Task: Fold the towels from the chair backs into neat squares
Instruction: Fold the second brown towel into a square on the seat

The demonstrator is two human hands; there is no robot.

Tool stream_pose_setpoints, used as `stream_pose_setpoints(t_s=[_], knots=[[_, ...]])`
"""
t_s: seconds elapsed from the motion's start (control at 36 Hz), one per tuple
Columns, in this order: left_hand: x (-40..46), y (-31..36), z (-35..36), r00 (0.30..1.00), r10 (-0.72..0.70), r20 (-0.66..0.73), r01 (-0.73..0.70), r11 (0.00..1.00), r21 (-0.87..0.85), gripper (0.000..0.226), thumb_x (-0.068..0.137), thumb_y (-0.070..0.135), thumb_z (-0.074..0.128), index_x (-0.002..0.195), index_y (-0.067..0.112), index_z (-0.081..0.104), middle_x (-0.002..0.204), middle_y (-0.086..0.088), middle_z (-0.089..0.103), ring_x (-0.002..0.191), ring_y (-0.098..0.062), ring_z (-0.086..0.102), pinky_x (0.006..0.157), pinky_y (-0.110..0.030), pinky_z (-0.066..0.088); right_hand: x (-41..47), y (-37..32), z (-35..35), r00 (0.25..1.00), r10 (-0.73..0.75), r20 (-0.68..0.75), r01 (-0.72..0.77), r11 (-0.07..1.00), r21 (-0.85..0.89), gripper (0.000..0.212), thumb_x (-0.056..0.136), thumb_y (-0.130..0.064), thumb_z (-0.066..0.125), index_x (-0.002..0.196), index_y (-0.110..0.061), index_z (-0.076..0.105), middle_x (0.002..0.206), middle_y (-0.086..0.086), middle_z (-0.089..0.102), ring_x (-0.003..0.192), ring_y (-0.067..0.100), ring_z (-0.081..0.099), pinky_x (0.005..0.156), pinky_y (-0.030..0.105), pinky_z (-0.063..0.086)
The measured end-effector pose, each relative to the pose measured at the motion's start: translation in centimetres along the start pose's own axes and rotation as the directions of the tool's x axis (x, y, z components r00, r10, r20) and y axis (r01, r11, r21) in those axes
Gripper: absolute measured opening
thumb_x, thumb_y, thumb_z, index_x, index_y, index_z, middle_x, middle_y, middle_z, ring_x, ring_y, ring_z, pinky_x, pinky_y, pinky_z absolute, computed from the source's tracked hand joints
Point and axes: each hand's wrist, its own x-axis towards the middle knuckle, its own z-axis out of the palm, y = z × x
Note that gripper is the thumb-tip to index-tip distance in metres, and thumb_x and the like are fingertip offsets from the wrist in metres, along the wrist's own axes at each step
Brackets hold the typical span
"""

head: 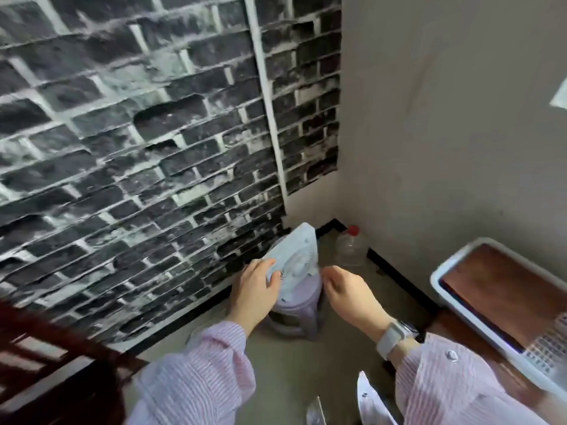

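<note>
Head view, corner of a room, read left to right. At lower left, dark red wooden slats [40, 348], possibly a chair, blurred; no towel shows on them or anywhere in view, so the task's towels lie out of frame; behind, a dark brick-pattern wall covering [138, 133]. Left hand [254, 289]: fingers loosely spread and nearly straight, holding nothing, hanging in front of a small white fan [296, 262] that stands on a lilac plastic stool [299, 311]; whether the fingertips touch the fan cannot be told. Right hand [346, 289]: fingers curled downward, empty as far as can be seen; a pale watch [394, 335] on the wrist. Behind, a clear red-capped bottle [351, 248] on the floor; at far right, a white-rimmed tray [445, 271] on a wooden surface. Judgement: towels should be light, limp and non-slippery, best pinched at two adjacent corners and laid flat before folding.
</note>
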Motion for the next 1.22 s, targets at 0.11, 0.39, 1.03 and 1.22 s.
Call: stream_pose_setpoints(t_s=[0.11, 0.39, 1.03, 1.22], knots=[[-9.3, -9.8, -6.2, 0.963, -0.221, -0.152, 0.208, 0.973, -0.097, 0.030, 0.092, 0.023, 0.049, 0.119, 0.013, 0.058, 0.122, -0.004, 0.058, 0.113, -0.022, 0.054, 0.097, -0.033, 0.041, -3.3, -9.0, 8.0, 0.972, -0.127, 0.199, 0.140, 0.989, -0.056, 0.017, 0.091, -0.016, 0.042, 0.082, -0.017, 0.057, 0.101, 0.017, 0.065, 0.095, 0.035, 0.059, 0.075, 0.037, 0.042], [-28.1, -26.3, -18.5, 0.718, -0.559, -0.415, 0.549, 0.821, -0.156, 0.034, 0.089, 0.026, 0.047, 0.115, 0.010, 0.061, 0.114, -0.009, 0.063, 0.110, -0.025, 0.056, 0.096, -0.031, 0.041, -10.6, -27.6, 24.7, 0.746, -0.395, 0.536, 0.465, 0.885, 0.006, 0.030, 0.092, -0.017, 0.042, 0.116, -0.014, 0.061, 0.119, 0.009, 0.064, 0.109, 0.029, 0.059, 0.091, 0.032, 0.045], [-24.1, -58.2, -42.5, 0.613, -0.619, -0.491, 0.600, 0.769, -0.220, 0.031, 0.092, 0.017, 0.048, 0.121, 0.010, 0.056, 0.117, -0.009, 0.059, 0.109, -0.021, 0.056, 0.092, -0.029, 0.042, 3.1, -60.6, 52.1, 0.616, -0.682, 0.395, 0.741, 0.671, 0.003, 0.034, 0.090, -0.016, 0.044, 0.123, -0.011, 0.052, 0.114, 0.012, 0.059, 0.108, 0.034, 0.052, 0.087, 0.038, 0.042], [-23.9, -63.4, -45.0, 0.624, -0.619, -0.477, 0.562, 0.780, -0.275, 0.032, 0.093, 0.017, 0.046, 0.123, 0.011, 0.055, 0.122, -0.006, 0.057, 0.114, -0.018, 0.052, 0.095, -0.027, 0.040, 7.0, -68.7, 57.8, 0.518, -0.649, 0.557, 0.854, 0.425, -0.300, 0.062, 0.090, -0.018, 0.041, 0.142, -0.040, 0.015, 0.145, 0.005, 0.025, 0.131, 0.028, 0.027, 0.104, 0.045, 0.030]])
